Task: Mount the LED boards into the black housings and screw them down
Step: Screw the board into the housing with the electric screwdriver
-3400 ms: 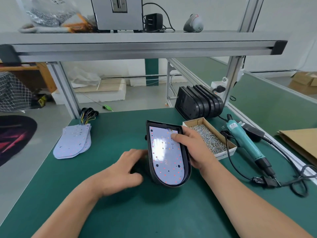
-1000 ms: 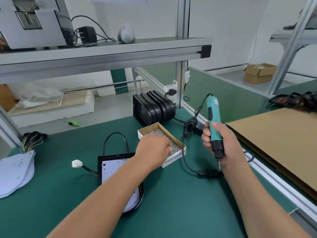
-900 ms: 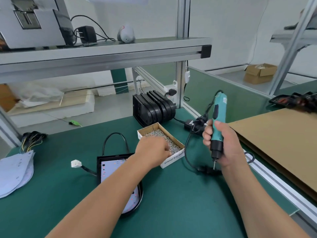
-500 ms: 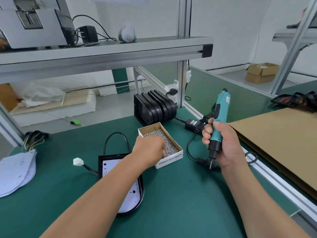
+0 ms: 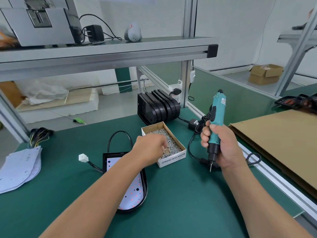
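Observation:
A black housing point(image 5: 146, 185) lies on the green bench with a white LED board point(image 5: 132, 194) seated inside it, partly hidden by my left forearm. Its cable ends in a white connector point(image 5: 83, 158). My left hand point(image 5: 151, 146) reaches into the cardboard screw box point(image 5: 173, 159), its fingertips curled and pinching among the small silver screws point(image 5: 171, 145). To the right of the box, my right hand point(image 5: 223, 148) grips a teal electric screwdriver point(image 5: 217, 110) upright, bit pointing down above the bench.
Several empty black housings point(image 5: 157, 107) stand on edge behind the box. A pile of spare LED boards point(image 5: 18, 169) with wires lies at the far left. A cardboard sheet point(image 5: 277, 140) covers the right side. The screwdriver's cord and adapter point(image 5: 193, 123) trail between box and rail.
My right hand picked up the screwdriver and has raised it more upright. My left hand left the housing, reached into the screw box and now digs its fingers in.

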Tool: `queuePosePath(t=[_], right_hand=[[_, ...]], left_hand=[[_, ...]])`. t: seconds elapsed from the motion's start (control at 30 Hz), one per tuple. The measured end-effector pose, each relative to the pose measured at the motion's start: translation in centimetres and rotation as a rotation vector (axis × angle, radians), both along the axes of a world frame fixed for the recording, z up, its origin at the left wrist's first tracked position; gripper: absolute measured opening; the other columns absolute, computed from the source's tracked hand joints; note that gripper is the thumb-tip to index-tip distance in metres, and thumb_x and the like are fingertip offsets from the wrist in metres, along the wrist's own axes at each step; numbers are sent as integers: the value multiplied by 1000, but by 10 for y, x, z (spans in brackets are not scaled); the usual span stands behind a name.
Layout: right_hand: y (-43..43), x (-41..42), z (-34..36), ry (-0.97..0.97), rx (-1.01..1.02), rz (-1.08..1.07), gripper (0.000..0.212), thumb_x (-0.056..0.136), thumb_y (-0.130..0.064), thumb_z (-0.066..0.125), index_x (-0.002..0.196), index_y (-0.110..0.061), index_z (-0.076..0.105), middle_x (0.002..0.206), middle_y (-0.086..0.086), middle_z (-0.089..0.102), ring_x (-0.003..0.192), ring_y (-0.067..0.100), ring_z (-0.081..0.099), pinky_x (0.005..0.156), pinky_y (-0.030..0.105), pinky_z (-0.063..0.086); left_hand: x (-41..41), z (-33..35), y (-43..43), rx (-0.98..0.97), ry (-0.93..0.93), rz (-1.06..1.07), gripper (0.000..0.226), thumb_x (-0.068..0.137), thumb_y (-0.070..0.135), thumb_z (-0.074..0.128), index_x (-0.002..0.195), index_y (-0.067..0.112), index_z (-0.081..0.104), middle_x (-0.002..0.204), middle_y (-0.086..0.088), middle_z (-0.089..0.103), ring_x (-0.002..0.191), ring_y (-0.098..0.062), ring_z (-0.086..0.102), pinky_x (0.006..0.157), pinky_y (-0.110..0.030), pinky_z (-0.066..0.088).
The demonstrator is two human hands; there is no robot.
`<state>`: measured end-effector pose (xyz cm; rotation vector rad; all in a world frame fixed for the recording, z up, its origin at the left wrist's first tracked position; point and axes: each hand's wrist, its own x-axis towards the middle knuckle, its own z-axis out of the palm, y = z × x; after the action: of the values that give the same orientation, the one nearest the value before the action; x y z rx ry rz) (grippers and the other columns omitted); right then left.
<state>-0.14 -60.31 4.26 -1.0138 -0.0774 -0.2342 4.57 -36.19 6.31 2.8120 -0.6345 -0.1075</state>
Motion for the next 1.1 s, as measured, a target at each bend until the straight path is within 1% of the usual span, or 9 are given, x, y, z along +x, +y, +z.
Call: queuePosePath(t=[0.37,0.5,0.57,0.6,0.7,0.8,0.9,0.97,1.1], right_hand=[[5,0,-2,-9,-62,-11,25,81,-20,67,101,-9,58,73,7,56,61,19,52,49,28,46],[5,-1,-5,-14,-89,-37,37,91,-19,60,124,-1,63,72,9,56,60,20,51,50,30,47],[8,-2,-6,-13,-82,-49,47,94,-28,62,133,-2,62,72,8,55,59,20,51,51,30,47],[10,-3,-6,-9,-69,-52,50,96,-35,61,134,-3,62,71,7,54,59,19,50,50,30,46],[16,-5,-4,11,-14,-53,53,103,-45,50,130,-1,63,67,5,50,57,20,46,49,29,44],[28,-11,1,-16,21,-50,40,106,-43,50,118,-8,65,71,5,54,61,20,51,51,28,47],[45,-18,9,-90,83,-6,24,102,-33,61,112,-12,56,84,7,62,72,20,61,63,30,56],[57,-21,14,-100,147,41,22,98,-25,67,111,-12,54,88,7,63,76,20,63,68,31,58],[83,-20,26,-93,263,119,22,92,-16,69,112,-11,61,78,2,57,68,14,57,61,27,53]], left_hand=[[-3,3,5,-341,113,55,19,95,14,66,98,26,81,89,22,68,94,-10,69,85,-31,57],[-7,7,12,-529,122,104,16,99,19,67,98,31,76,93,11,73,87,-12,70,75,-26,55],[-10,11,19,-661,142,123,15,98,18,69,98,30,78,92,8,76,80,-4,69,69,-19,52],[-13,12,24,-735,166,132,16,98,17,69,98,29,79,93,8,77,81,-4,70,72,-19,53],[-24,16,42,-1000,323,180,15,101,10,66,102,18,79,90,4,76,84,-14,71,84,-29,63],[-39,22,62,-1310,561,237,15,106,4,58,108,7,72,85,-2,68,78,-16,65,72,-30,63],[-53,26,79,-1644,815,273,13,107,4,53,110,5,65,85,-7,65,77,-20,63,66,-31,62],[-63,29,88,-1773,937,285,10,104,7,54,111,7,62,86,-8,64,79,-21,62,65,-30,62],[-81,32,99,-1928,1084,316,10,94,10,59,104,9,63,88,-6,62,79,-22,63,65,-28,62]])
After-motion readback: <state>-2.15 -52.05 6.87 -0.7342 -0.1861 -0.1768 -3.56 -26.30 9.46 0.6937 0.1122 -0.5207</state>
